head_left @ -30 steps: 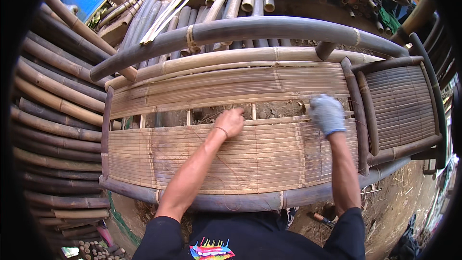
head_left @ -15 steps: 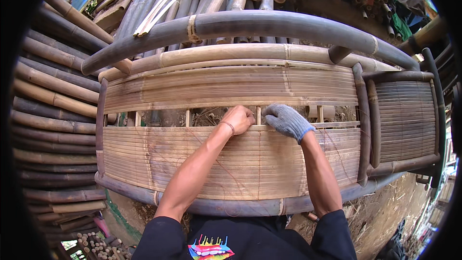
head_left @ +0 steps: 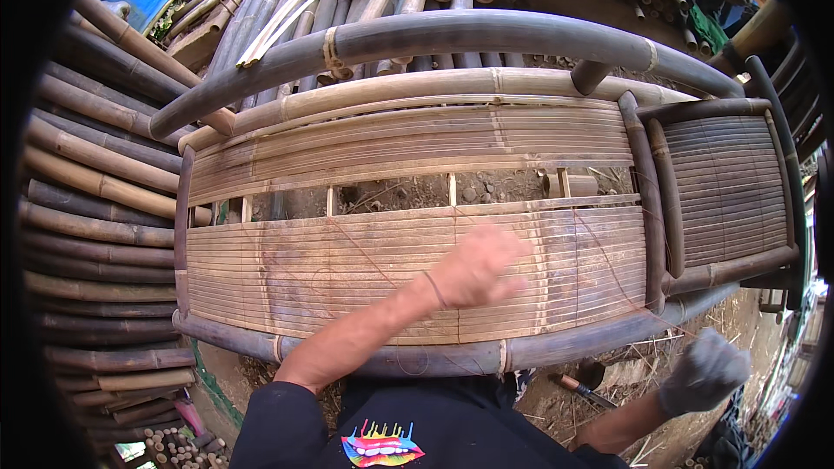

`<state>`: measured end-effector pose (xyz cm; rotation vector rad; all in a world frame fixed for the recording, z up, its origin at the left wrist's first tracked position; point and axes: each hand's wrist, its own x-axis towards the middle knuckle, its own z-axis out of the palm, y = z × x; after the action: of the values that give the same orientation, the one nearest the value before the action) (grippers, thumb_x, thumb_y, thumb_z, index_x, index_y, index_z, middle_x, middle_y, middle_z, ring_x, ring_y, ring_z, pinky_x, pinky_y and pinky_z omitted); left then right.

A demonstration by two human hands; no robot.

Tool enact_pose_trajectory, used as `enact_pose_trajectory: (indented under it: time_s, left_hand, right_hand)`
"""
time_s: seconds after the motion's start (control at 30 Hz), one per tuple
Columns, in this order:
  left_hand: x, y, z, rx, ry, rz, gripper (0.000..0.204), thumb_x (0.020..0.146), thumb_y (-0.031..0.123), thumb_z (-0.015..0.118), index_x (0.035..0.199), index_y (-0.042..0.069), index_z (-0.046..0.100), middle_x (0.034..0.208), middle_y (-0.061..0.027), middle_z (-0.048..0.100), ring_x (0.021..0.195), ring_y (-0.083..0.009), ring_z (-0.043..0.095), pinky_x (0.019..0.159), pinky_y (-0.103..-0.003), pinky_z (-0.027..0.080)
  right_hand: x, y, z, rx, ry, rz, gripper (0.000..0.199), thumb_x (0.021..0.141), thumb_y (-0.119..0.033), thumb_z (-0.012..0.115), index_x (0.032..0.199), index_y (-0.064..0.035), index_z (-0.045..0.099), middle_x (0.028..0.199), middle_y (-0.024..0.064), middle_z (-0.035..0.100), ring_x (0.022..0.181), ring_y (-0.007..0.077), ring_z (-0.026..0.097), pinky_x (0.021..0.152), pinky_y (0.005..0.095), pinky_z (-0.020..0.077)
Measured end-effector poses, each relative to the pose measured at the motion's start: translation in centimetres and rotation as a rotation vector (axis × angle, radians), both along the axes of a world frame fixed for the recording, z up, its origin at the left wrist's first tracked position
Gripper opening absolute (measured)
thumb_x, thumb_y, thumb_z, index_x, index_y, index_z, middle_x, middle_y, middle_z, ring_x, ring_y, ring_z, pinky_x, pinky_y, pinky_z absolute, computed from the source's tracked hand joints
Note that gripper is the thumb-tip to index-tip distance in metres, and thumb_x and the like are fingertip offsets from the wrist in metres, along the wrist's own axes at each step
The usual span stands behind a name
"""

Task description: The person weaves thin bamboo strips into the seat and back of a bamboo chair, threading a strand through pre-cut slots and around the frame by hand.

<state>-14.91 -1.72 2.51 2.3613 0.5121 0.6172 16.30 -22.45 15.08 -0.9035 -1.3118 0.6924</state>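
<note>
Our bamboo bench [head_left: 417,269] looks mostly slatted, but a gap [head_left: 391,195] above the seat panel remains open. Left hand [head_left: 478,265] hovers blurred over the seat, grip unclear; gloved right hand [head_left: 704,373] sits fisted below the bench's front rail, apparently empty.

Left hand [head_left: 478,267]: bare, blurred; thin dark band round the wrist, just behind the fingers. Forearm bare up to a dark short sleeve. Right hand [head_left: 704,373]: grey knitted work glove covering all fingers, cuff at the wrist. Dark shirt with a multicoloured dripping-lips print on the chest.
</note>
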Motion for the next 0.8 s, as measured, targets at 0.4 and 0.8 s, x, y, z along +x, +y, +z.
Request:
enact_pose_trajectory:
  time_s: [0.4,0.8]
  left_hand:
    - [-1.7,-8.6,6.3,0.053,-0.337,-0.042,0.021,0.084,0.015,0.069,0.103,0.006,0.065,0.11,-0.0101,0.063,0.105,-0.0265,0.061,0.097,-0.046,0.047]
    - [-4.9,5.4,-3.7,-0.073,0.511,0.509,0.044,0.106,0.037,0.039,0.092,0.01,0.07,0.085,-0.0085,0.072,0.087,-0.0265,0.067,0.104,-0.051,0.034]
  right_hand:
    - [-15.5,17.2,-7.6,-0.623,-0.432,0.188,0.028,0.103,-0.026,0.052,0.091,-0.0055,0.066,0.07,0.0064,0.063,0.058,0.0119,0.059,0.049,0.0265,0.0468]
    - [-6.2,21.4,-9.5,-0.113,-1.134,-0.064,0.054,0.107,-0.041,0.039,0.081,-0.0051,0.07,0.072,0.0142,0.071,0.055,0.032,0.062,0.061,0.0424,0.0544]
